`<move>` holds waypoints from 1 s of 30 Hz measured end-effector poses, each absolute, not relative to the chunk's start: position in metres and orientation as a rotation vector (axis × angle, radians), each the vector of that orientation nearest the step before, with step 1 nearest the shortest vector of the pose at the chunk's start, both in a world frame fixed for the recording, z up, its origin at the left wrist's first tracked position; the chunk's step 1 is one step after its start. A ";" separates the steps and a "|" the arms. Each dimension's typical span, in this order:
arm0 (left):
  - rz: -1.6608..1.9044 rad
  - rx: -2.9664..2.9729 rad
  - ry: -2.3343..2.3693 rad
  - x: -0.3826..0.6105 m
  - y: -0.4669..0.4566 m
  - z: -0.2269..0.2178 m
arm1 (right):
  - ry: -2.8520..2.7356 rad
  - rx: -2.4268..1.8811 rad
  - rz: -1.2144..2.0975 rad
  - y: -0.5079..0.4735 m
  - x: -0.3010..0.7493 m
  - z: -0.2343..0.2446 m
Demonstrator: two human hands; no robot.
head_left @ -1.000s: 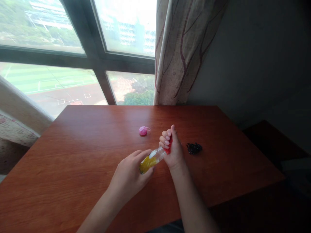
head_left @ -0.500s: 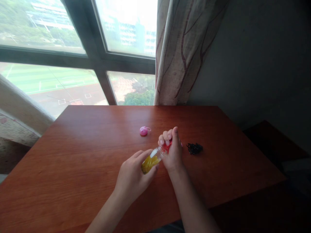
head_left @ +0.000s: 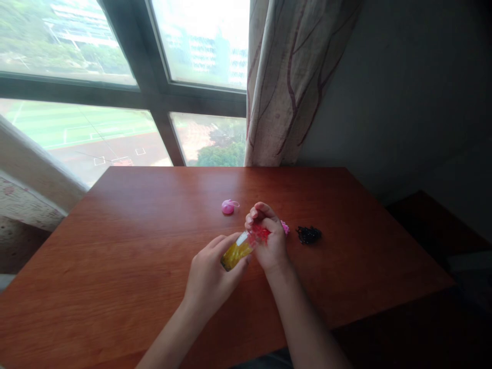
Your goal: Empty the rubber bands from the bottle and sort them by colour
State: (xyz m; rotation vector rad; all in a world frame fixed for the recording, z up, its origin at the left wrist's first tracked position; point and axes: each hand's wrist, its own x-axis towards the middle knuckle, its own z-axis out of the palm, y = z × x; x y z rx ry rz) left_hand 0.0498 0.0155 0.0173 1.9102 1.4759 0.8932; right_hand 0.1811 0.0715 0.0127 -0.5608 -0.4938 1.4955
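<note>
The left hand (head_left: 213, 269) holds the bottle (head_left: 235, 253), fingers and thumb closed round its body from the near left side. The bottle is clear, with yellow stuff inside, and sits tilted above the worktop (head_left: 134, 246), its mouth end up and to the right. At that end the right hand (head_left: 272, 241) is cupped, palm toward the bottle, fingers part curled round a loose clump of red bits (head_left: 263, 233). The red blurs where it meets the mouth, so I cannot tell whether any bits are inside.

The step in hand looks to be working the red bits at the bottle's mouth. I judge that it calls next for a steady tilt on the left and a well-cupped palm on the right, lest bits spill.

Right of the bottle, beyond the right hand, some pink bits (head_left: 285, 227) show in part; farther right lies a black heap (head_left: 308, 234). Beyond the bottle, well apart, sits a pink pouch (head_left: 228, 207) with a thin loop, and past that the window (head_left: 207, 97) and curtain (head_left: 282, 82).
</note>
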 end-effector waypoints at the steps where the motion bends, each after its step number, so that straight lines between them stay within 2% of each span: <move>1: 0.889 1.909 1.475 0.049 0.016 0.017 | -0.485 -0.550 1.518 0.072 0.181 0.012; 7: 0.854 1.922 1.405 0.043 0.018 0.017 | -0.494 -0.541 1.637 0.074 0.184 0.011; 22: 0.746 1.926 1.365 0.039 0.015 0.023 | -0.227 -0.505 1.689 0.077 0.191 0.017; 30: 0.700 1.981 1.283 0.031 0.013 0.027 | -0.260 -0.513 1.670 0.078 0.193 0.016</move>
